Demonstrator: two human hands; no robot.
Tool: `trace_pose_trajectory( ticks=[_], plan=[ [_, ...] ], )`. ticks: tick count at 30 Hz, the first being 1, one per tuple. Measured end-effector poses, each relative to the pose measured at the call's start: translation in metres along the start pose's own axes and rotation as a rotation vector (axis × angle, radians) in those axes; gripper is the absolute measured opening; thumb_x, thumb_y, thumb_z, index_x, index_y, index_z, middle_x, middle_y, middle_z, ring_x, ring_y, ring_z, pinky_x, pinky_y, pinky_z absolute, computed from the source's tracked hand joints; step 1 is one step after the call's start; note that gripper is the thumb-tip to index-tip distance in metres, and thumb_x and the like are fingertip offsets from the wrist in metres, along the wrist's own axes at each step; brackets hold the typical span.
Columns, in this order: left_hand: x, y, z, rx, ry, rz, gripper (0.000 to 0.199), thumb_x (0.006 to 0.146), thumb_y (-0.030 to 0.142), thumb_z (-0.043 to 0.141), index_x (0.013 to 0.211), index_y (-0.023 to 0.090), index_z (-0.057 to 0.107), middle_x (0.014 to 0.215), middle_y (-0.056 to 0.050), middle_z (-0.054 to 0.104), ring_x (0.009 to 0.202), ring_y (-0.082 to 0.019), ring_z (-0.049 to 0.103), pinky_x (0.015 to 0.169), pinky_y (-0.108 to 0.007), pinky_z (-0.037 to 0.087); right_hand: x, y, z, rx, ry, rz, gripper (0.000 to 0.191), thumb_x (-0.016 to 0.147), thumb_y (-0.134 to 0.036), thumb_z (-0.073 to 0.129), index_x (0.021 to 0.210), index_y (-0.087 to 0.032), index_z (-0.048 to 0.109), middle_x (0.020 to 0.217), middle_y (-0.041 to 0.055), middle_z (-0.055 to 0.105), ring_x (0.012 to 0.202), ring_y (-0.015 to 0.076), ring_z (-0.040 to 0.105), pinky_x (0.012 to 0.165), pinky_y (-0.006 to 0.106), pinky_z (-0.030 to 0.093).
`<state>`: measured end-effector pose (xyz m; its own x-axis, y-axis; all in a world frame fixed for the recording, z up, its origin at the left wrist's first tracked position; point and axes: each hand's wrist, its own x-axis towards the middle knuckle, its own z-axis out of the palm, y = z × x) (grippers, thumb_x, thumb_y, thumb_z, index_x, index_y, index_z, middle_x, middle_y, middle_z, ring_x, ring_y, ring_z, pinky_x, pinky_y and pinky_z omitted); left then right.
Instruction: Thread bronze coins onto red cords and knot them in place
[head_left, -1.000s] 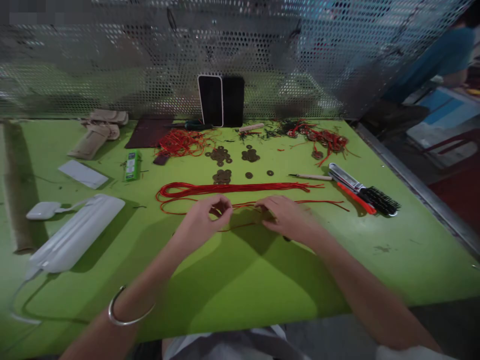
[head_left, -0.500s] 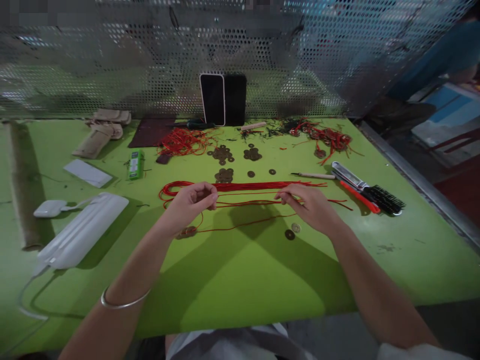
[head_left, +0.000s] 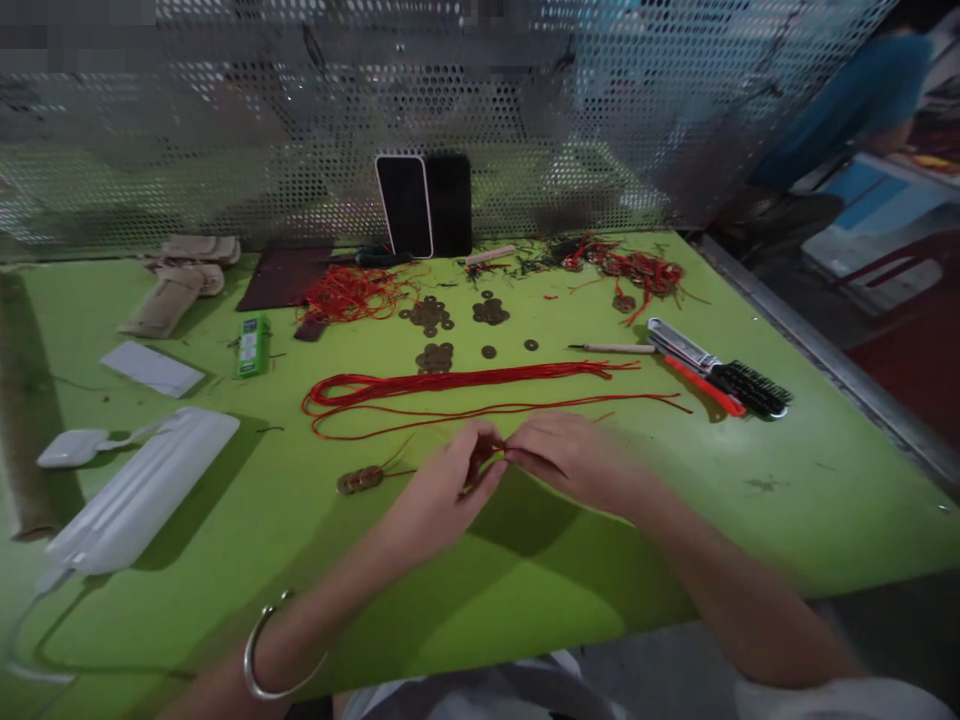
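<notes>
My left hand (head_left: pixel 448 492) and my right hand (head_left: pixel 574 460) meet fingertip to fingertip over the front of the green table. Both are pinched closed on a thin red cord (head_left: pixel 396 472); the spot between the fingertips is mostly hidden. To the left the cord runs to a short row of holed coins (head_left: pixel 360 480) lying on the table. Just beyond my hands lies a looped bundle of red cords (head_left: pixel 450 381), with loose cord ends reaching right. My right hand hides the table beneath it.
Piles of holed coins (head_left: pixel 427 315) lie farther back, near a red thread tangle (head_left: pixel 352 292). A pen-like tool (head_left: pixel 611 349) and a black-bristled brush (head_left: pixel 750 388) lie right. Left are a white power bank-like box (head_left: pixel 146 490) and a green packet (head_left: pixel 253 346). Two phones (head_left: pixel 427 205) lean against perforated metal.
My hands have come together from apart, moving nearer to me, and their fingertips now meet on the cord. The two loose coins by my right hand are now hidden. The view has shifted slightly.
</notes>
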<state>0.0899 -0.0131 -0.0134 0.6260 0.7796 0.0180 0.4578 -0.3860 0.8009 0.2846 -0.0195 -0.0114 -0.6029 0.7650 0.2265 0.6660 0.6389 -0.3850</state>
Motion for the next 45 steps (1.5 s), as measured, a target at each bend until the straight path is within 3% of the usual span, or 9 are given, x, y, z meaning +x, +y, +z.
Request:
trace_pose_trajectory(
  ticks=[4, 9, 13, 17, 23, 27, 31, 37, 45],
  plan=[
    [0.000, -0.005, -0.007, -0.045, 0.018, -0.095, 0.023, 0.093, 0.037, 0.042, 0.091, 0.018, 0.056, 0.059, 0.004, 0.051, 0.049, -0.008, 0.041, 0.045, -0.020, 0.028, -0.007, 0.012, -0.014, 0.012, -0.037, 0.087, 0.029, 0.096, -0.031, 0.039, 0.089, -0.016, 0.063, 0.081, 0.0054, 0.064, 0.074, 0.0168, 0.056, 0.066, 0.028, 0.038],
    [-0.003, -0.003, -0.020, -0.093, 0.235, -0.103, 0.025, 0.091, 0.037, 0.047, 0.094, 0.019, 0.064, 0.064, 0.001, 0.059, 0.049, -0.008, 0.040, 0.044, -0.020, 0.026, -0.029, 0.034, -0.037, 0.087, -0.221, 0.300, 0.022, 0.089, -0.036, 0.052, 0.082, -0.020, 0.064, 0.077, 0.0023, 0.063, 0.070, 0.0147, 0.055, 0.064, 0.026, 0.038],
    [-0.007, -0.005, -0.022, -0.086, 0.292, -0.084, 0.025, 0.089, 0.037, 0.050, 0.092, 0.019, 0.067, 0.066, 0.000, 0.063, 0.047, -0.007, 0.041, 0.043, -0.020, 0.027, -0.042, 0.039, -0.039, 0.110, -0.335, 0.356, 0.016, 0.080, -0.038, 0.063, 0.084, -0.023, 0.066, 0.075, 0.0003, 0.062, 0.069, 0.0150, 0.054, 0.061, 0.025, 0.038],
    [-0.009, -0.006, -0.021, -0.049, 0.306, -0.056, 0.022, 0.088, 0.034, 0.052, 0.090, 0.018, 0.068, 0.063, 0.000, 0.062, 0.045, -0.007, 0.040, 0.041, -0.020, 0.027, -0.042, 0.037, -0.030, 0.122, -0.337, 0.364, 0.008, 0.076, -0.026, 0.066, 0.083, -0.023, 0.066, 0.076, 0.0000, 0.062, 0.071, 0.0151, 0.054, 0.063, 0.025, 0.038],
    [-0.007, -0.001, -0.019, -0.024, 0.266, -0.023, 0.021, 0.088, 0.031, 0.051, 0.086, 0.017, 0.067, 0.055, 0.003, 0.058, 0.041, -0.005, 0.037, 0.038, -0.019, 0.024, -0.043, 0.040, -0.025, 0.137, -0.374, 0.385, 0.009, 0.079, -0.029, 0.064, 0.084, -0.022, 0.063, 0.076, -0.0001, 0.061, 0.068, 0.0143, 0.052, 0.061, 0.026, 0.036],
    [-0.005, 0.001, -0.017, 0.015, 0.238, -0.002, 0.019, 0.088, 0.028, 0.051, 0.085, 0.017, 0.066, 0.063, 0.001, 0.064, 0.044, -0.005, 0.043, 0.041, -0.017, 0.030, -0.043, 0.040, -0.028, 0.172, -0.397, 0.362, 0.007, 0.080, -0.025, 0.061, 0.082, -0.019, 0.058, 0.079, 0.0010, 0.061, 0.071, 0.0145, 0.053, 0.063, 0.026, 0.038],
    [-0.006, -0.002, -0.015, 0.035, 0.234, 0.012, 0.018, 0.088, 0.027, 0.051, 0.085, 0.017, 0.066, 0.067, 0.001, 0.067, 0.047, -0.006, 0.049, 0.043, -0.016, 0.035, -0.035, 0.033, -0.025, 0.314, -0.271, 0.422, 0.004, 0.082, -0.022, 0.056, 0.081, -0.019, 0.058, 0.079, 0.0019, 0.064, 0.070, 0.0142, 0.056, 0.063, 0.027, 0.043],
    [-0.008, -0.002, -0.013, 0.049, 0.272, 0.060, 0.016, 0.087, 0.024, 0.052, 0.084, 0.017, 0.066, 0.063, 0.001, 0.064, 0.045, -0.005, 0.048, 0.041, -0.015, 0.035, -0.016, 0.018, -0.001, 0.962, 0.173, 0.664, 0.028, 0.072, -0.040, 0.071, 0.085, -0.018, 0.060, 0.079, 0.0036, 0.068, 0.071, 0.0147, 0.066, 0.069, 0.028, 0.054],
    [-0.008, -0.001, -0.011, 0.077, 0.232, 0.075, 0.019, 0.085, 0.021, 0.052, 0.071, 0.015, 0.063, 0.057, 0.001, 0.062, 0.046, -0.006, 0.050, 0.042, -0.016, 0.037, -0.013, 0.003, 0.008, 1.130, 0.283, 0.678, 0.035, 0.073, -0.034, 0.072, 0.105, -0.021, 0.067, 0.090, 0.0050, 0.072, 0.084, 0.0178, 0.069, 0.083, 0.034, 0.056]
  ],
)
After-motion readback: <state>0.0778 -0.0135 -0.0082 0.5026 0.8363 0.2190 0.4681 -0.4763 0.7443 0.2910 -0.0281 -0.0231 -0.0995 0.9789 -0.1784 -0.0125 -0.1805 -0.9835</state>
